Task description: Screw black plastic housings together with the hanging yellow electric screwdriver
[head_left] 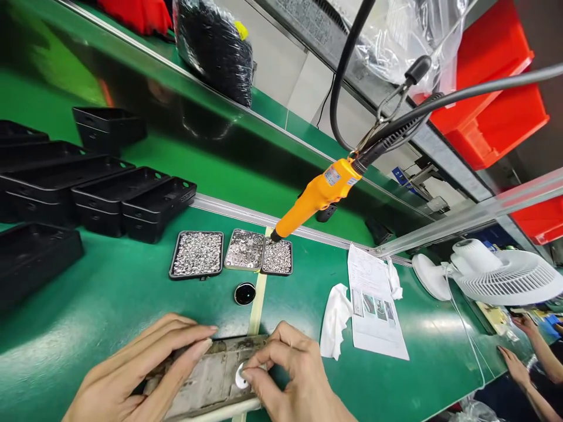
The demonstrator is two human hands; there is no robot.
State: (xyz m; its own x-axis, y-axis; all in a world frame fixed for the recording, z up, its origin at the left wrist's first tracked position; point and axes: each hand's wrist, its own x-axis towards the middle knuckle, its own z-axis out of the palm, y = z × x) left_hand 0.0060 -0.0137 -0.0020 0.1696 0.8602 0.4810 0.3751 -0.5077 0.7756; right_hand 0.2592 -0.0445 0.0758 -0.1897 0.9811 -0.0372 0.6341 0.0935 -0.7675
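Note:
A worn grey block (206,375) with stained, scuffed faces lies low in the head view, a pale rod (229,410) along its near edge. My left hand (145,363) grips the block's left end, fingers over the far edge and thumb on top. With thumb and forefinger my right hand (290,375) pinches a small white round washer (241,376) against the block's top face. Beyond the block stands a small round cup of dark liquid (245,293). Three trays of small metal parts sit behind it: a left tray (196,254), a middle tray (244,248) and a right tray (277,257).
An orange electric screwdriver (314,199) hangs over the trays. Several black plastic housings (153,202) stand at left. To the right are a white cloth (336,321), printed sheets (378,310) and a white fan (505,275). Another person's hands (516,366) work at far right.

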